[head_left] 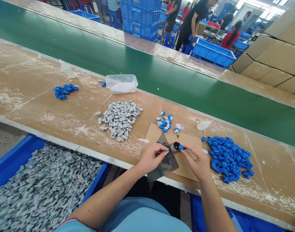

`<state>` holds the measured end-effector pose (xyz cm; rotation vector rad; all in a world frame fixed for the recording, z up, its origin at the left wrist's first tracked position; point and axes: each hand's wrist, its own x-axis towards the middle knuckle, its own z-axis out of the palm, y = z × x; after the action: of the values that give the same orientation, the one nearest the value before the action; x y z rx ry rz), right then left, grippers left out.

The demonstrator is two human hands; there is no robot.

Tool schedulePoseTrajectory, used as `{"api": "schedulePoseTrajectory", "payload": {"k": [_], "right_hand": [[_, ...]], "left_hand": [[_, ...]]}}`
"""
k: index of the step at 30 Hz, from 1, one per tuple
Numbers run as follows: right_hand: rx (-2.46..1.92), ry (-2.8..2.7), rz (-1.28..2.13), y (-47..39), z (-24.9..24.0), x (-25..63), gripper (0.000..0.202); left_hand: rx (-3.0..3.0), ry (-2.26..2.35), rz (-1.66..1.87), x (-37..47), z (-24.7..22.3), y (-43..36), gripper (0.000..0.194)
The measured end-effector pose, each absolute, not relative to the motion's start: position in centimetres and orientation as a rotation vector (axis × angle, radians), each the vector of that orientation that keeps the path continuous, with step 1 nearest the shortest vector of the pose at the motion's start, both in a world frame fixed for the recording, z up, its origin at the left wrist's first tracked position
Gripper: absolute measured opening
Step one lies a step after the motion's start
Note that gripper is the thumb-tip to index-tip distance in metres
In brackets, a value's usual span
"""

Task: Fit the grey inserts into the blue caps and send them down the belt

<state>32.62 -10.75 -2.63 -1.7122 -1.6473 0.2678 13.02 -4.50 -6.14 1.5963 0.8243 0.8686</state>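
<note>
My left hand (151, 158) pinches a small grey piece (166, 152) between thumb and forefinger, above a dark camouflage-patterned cloth (163, 162). Between the fingertips of my right hand (198, 161) is a small blue piece (181, 147), held at the rim of a little jar with a dark, shiny top (176, 145). Whether the blue piece touches the dark surface, I cannot tell. Cloth and jar rest on a flat cardboard sheet (188, 169). Just beyond lies a small group of joined blue-and-grey pieces (165, 123).
A heap of grey pieces (122, 119) lies left, a heap of blue pieces (229, 158) right. Behind them stand a clear plastic tub (122, 76) and a green conveyor belt (149, 75). A blue crate (19, 149) full of grey pieces sits below left. People work beyond.
</note>
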Motion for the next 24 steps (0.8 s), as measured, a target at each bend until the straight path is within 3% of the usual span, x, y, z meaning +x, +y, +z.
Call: {"api": "schedulePoseTrajectory", "payload": {"k": [13,24], "right_hand": [[-1.761,-1.554,0.324,-11.1,-2.7,32.6,0.018],[-1.603,-1.593,0.458,-12.0,-1.7,29.9,0.015]], "left_hand": [[1.539,0.778,0.852,12.9,-6.3,-4.5,0.014],[1.09,0.67,0.735,13.8,-6.3,-5.3,0.028]]}}
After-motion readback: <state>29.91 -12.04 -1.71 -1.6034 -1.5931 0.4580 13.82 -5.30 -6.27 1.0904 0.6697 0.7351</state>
